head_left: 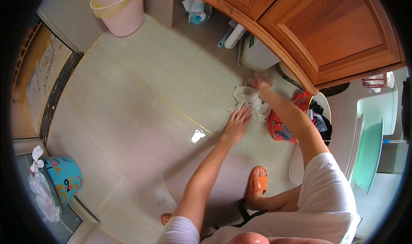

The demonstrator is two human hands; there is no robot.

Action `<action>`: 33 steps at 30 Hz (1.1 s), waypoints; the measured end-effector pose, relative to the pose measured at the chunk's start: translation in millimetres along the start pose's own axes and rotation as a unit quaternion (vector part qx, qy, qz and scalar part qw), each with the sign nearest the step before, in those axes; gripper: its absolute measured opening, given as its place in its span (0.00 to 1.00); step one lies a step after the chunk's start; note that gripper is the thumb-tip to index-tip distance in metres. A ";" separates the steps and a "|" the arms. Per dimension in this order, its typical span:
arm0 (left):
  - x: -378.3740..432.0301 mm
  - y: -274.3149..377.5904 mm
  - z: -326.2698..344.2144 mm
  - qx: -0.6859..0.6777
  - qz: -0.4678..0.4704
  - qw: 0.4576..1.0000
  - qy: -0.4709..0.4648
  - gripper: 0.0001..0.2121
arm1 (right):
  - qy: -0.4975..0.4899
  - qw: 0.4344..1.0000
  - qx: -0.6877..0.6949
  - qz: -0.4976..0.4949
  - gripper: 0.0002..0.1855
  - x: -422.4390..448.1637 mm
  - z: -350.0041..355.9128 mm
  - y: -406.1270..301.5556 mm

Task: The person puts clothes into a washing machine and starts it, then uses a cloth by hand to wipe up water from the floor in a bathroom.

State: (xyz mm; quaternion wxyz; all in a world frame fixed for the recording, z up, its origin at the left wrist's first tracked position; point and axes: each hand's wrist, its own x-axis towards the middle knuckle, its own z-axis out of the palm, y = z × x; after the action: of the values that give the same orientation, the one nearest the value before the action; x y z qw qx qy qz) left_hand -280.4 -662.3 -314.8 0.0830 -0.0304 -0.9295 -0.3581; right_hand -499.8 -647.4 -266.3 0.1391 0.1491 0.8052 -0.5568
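A crumpled whitish cloth (249,96) lies on the pale tiled floor (128,115), close to the cabinet. My left hand (237,123) is flat with its fingers spread, the fingertips resting at the cloth's near edge. At the far end of the cloth, my right hand (263,82) is bent inward and appears to grip a bunched part of it; the fingers are blurred and partly hidden. A red patterned bin (276,126) with dark contents stands beside the cloth, partly behind my right forearm.
Wooden cabinet doors (338,34) overhang the floor at upper right. Beneath them stand a white plastic container (257,55) and a white roll-shaped object (235,36). A pink bin (124,15), a blue bin (64,176) and a green basin (370,157) stand around the edges.
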 end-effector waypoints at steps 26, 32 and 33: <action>2.7 6.6 -5.7 0.006 -0.026 0.999 -0.046 0.24 | -0.110 0.894 -0.272 -0.339 0.38 21.6 66.2 15.4; -2.6 -5.6 -14.4 0.002 0.000 0.999 0.051 0.22 | 0.041 0.728 -0.577 -0.368 0.28 -59.3 -26.4 57.1; 1.3 -4.9 -15.6 -0.002 0.006 0.999 0.051 0.22 | 0.032 0.752 -0.564 -0.340 0.26 -58.2 -36.7 55.9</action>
State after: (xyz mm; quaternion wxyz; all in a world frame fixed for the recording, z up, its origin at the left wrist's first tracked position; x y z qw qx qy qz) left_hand -280.3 -676.4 -306.4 0.1322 -0.0176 -0.9232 -0.3604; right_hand -426.4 -599.2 -278.9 -0.0264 -0.2217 0.9747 -0.0075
